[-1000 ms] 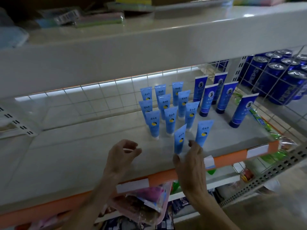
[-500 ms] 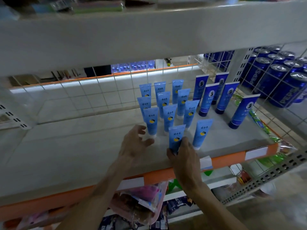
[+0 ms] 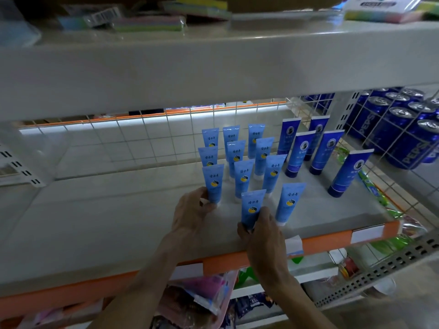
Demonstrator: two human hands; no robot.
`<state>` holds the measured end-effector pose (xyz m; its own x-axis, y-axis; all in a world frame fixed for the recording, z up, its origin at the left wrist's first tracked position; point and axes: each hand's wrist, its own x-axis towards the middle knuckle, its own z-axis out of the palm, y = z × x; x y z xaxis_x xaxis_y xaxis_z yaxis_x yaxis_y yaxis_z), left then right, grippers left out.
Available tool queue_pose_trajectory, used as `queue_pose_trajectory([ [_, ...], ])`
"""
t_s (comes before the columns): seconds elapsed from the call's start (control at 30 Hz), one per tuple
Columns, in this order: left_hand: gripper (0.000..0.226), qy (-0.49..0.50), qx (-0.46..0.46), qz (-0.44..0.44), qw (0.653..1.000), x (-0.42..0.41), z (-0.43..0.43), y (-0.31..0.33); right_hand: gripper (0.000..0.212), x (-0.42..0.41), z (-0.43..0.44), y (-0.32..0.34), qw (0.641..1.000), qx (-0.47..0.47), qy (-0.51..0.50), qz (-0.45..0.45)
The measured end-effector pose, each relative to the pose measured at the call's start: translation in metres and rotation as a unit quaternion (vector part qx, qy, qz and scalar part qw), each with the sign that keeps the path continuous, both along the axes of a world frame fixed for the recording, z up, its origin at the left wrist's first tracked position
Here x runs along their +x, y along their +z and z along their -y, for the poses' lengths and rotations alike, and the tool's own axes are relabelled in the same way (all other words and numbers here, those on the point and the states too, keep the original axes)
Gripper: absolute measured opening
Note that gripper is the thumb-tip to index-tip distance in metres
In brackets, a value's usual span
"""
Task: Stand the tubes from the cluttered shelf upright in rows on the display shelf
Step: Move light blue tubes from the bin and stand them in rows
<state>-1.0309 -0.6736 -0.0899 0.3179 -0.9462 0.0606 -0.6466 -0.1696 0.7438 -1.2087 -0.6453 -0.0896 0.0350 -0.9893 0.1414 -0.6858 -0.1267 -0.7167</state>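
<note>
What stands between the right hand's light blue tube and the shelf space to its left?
Only the left hand, gripping another light blue plastic tube at its base; nothing else visible on the grey shelf there.

Light blue tubes [image 3: 241, 179] upright in rows on grey display shelf [image 3: 118, 210].

Light tubes [image 3: 241, 162] stand in rows on the display shelf [image 3: 107, 210], taller tubes [image 3: 318, 148] right of them

PEPSI on blue cans [image 3: 414, 151], characters on light blue tubes [image 3: 242, 179] (unreadable)
</note>
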Motion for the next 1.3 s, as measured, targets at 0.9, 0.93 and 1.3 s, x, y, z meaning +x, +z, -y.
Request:
queue_pose_trajectory([
  [0.9,0.042,0.059,0.017,0.076,0.995,0.058,-0.101,0.046,0.020,0.079,-0.066,0.041,0.987,-0.073,0.142,-0.009],
  [0.93,0.038,0.072,0.011,0.083,0.994,0.072,-0.114,0.053,0.020,0.095,-0.059,0.047,0.984,-0.088,0.155,-0.006],
  [1.3,0.020,0.262,0.029,0.050,0.963,0.267,-0.330,0.083,0.029,0.286,-0.155,0.088,0.942,-0.066,0.319,-0.084],
])
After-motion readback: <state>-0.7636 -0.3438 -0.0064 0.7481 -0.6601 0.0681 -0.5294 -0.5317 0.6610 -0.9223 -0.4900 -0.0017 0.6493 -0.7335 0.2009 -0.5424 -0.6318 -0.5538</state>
